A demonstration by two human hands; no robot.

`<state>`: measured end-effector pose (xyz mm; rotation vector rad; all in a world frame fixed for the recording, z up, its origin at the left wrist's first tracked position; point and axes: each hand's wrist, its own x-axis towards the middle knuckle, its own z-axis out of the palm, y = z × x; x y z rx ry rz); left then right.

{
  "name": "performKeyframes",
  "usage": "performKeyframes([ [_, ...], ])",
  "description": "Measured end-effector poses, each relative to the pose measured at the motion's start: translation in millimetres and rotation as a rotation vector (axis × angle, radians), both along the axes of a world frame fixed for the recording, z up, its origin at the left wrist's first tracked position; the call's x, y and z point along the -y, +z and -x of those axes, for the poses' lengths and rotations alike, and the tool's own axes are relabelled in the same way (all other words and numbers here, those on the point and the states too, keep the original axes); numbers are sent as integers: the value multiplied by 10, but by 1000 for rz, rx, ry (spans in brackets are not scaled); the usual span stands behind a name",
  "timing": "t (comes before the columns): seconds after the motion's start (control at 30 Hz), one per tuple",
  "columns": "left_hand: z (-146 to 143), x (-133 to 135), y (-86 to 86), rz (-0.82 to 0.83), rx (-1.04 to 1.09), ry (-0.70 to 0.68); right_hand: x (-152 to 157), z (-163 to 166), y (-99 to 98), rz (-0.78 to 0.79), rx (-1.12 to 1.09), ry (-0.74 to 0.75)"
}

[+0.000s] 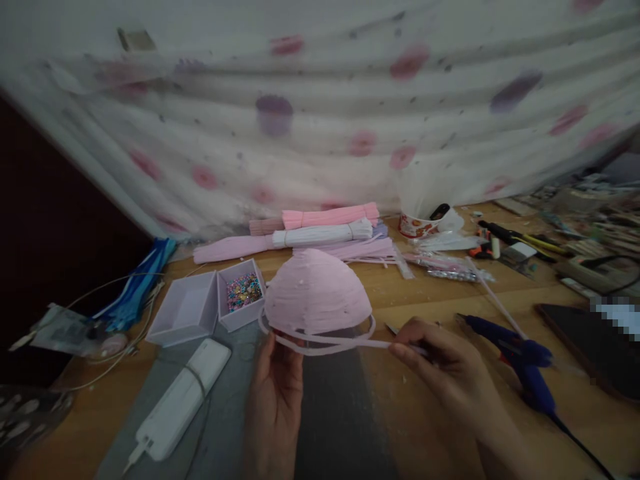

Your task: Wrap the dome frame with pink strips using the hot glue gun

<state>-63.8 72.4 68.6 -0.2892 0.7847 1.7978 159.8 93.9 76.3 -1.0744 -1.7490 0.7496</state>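
A pale pink dome (317, 293) built of rows of pipe cleaner is held up over the middle of the table. My left hand (277, 387) grips its lower left rim from below, partly hidden behind it. A loose loop of pink pipe cleaner (325, 349) hangs around the dome's lower edge. My right hand (440, 367) pinches the strand's free end between thumb and fingers, to the right of the dome. A small pointed metal tip (391, 328) shows beside the right fingers; whether it is held or lies on the table, I cannot tell.
Bundles of pink and white pipe cleaners (325, 233) lie behind the dome. At left stand two white boxes (183, 310), one with beads (243, 291), near a white power strip (185, 400). A blue glue gun (525, 360) and dark tablet (590, 347) lie at right.
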Motion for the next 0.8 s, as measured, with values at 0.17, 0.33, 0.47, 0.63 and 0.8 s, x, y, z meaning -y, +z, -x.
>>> performKeyframes([
  [0.17, -114, 20, 93, 7, -32, 42, -30, -29, 39, -60, -16, -54],
  [0.33, -113, 54, -14, -40, -53, 13, -29, -33, 51, -9, -28, -109],
  [0.47, -139, 36, -89, -64, -40, -13, -132, 12, -119, 169, -116, -189],
  [0.63, -124, 39, -173, -200, -24, -77, -292, 113, -360, 258, -205, -192],
  [0.8, -123, 42, -206, -258, -30, -113, -346, 134, -434, 259, -232, -180],
])
